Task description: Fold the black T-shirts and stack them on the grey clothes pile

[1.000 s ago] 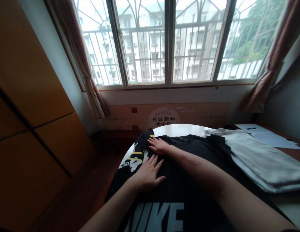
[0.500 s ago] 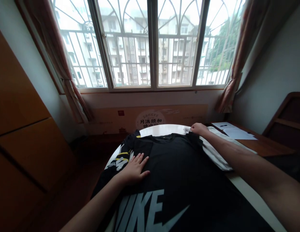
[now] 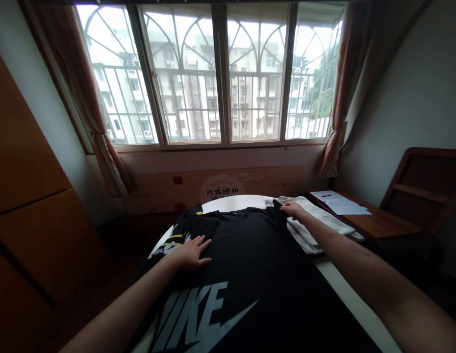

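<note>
A black T-shirt (image 3: 246, 255) with big grey lettering and a swoosh lies spread face up, its neckline toward the window. My left hand (image 3: 193, 252) rests flat on its left side near the sleeve, fingers spread. At the far right shoulder, my right hand (image 3: 293, 211) pinches the T-shirt's sleeve, whose dark edge is lifted a little. Beneath is a white round-ended table (image 3: 231, 202). Left of my left hand lies a dark patterned garment (image 3: 174, 241) with yellow stripes and white print, partly covered by the T-shirt.
Folded white cloth (image 3: 323, 220) lies under and beyond my right forearm. To its right, a brown wooden table (image 3: 390, 223) holds white papers (image 3: 340, 203) with a pen. A wooden chair (image 3: 430, 181) stands at far right, an orange-brown cabinet (image 3: 25, 220) at left. A curtained window is ahead.
My right hand has drawn the sleeve edge slightly up and inward. My left hand stays flat on the T-shirt. The whole view has shifted, so things appear further left.
</note>
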{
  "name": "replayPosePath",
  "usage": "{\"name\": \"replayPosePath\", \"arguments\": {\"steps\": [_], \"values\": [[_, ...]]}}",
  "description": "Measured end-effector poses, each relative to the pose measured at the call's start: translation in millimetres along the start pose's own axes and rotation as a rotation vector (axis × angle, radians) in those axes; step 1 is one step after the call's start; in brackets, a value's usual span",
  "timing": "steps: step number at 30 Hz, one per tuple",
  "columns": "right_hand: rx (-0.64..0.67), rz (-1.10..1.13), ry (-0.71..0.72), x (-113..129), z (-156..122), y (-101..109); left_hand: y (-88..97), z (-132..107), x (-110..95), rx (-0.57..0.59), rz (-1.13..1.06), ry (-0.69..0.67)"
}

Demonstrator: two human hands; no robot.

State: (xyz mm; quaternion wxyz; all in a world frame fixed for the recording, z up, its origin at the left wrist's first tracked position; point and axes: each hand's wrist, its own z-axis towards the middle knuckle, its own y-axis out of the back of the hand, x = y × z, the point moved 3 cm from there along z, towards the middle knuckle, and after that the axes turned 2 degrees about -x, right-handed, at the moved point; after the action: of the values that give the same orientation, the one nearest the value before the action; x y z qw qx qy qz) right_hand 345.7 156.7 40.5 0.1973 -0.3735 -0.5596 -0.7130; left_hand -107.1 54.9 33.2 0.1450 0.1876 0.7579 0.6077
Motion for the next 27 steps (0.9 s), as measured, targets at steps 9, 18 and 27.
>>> {"name": "replayPosePath", "arguments": {"steps": [9,18,27], "values": [[0.157,0.359,-0.286,-22.9,-21.6,22.6,21.5,57.9,-86.0,-0.206,-0.002,-0.047],[0.185,0.489,-0.347,-40.4,-39.7,32.8,51.4,182.5,-177.0,-0.371,-0.138,-0.053],[0.277,0.327,-0.39,-45.6,-32.9,32.3,68.5,282.8,-206.6,-0.498,-0.283,-0.118]]}}
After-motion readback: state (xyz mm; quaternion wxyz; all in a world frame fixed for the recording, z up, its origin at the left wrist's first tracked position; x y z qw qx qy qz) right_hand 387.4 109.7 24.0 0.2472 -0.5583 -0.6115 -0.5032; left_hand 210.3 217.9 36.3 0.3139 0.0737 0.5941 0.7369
